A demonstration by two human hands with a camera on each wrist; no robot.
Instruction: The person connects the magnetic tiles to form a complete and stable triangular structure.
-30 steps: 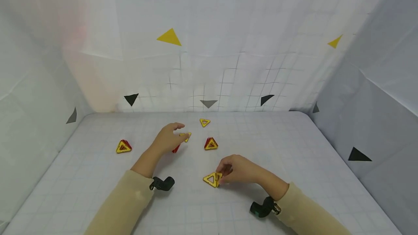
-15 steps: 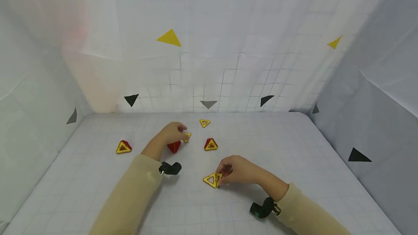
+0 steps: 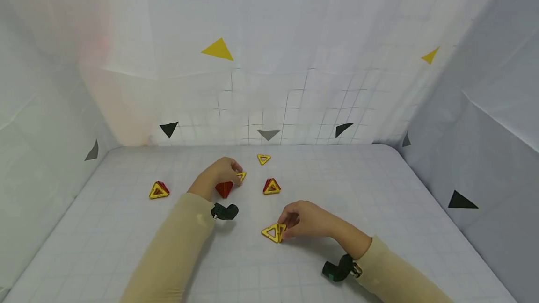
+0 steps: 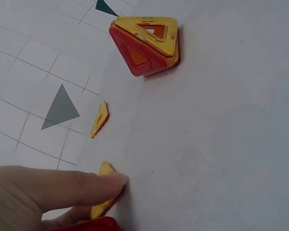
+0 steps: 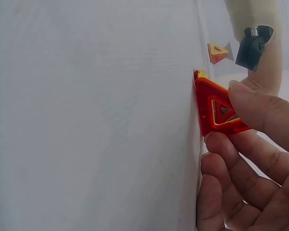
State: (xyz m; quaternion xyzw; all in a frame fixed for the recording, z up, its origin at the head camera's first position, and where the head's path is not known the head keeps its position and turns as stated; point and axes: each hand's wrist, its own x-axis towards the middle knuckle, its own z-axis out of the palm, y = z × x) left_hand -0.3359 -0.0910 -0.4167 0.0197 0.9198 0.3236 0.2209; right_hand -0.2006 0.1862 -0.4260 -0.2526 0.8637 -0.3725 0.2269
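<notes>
My left hand (image 3: 224, 169) reaches to the middle of the table and pinches a flat yellow triangular magnetic tile (image 4: 102, 210) between thumb and fingers. Under its wrist sits a red pyramid of tiles (image 3: 224, 189). Nearer the front, my right hand (image 3: 310, 220) pinches an upright triangular tile (image 3: 281, 232), whose red face (image 5: 209, 98) shows in the right wrist view. Against that tile's left side lies a yellow triangular tile (image 3: 271, 232). Between the hands stands a red-and-yellow pyramid (image 3: 272, 187).
Another red-and-yellow pyramid (image 3: 159, 190) stands at the left of the white table (image 3: 370, 186). Farther back lies a loose yellow triangular tile (image 3: 264, 159). White sheeting (image 3: 269, 97) with yellow and dark triangles rises behind, and more encloses both sides.
My left hand has come over the yellow tile from the left, and its fingers have closed on it. The red pyramid by its wrist shows more fully. My right hand stays put.
</notes>
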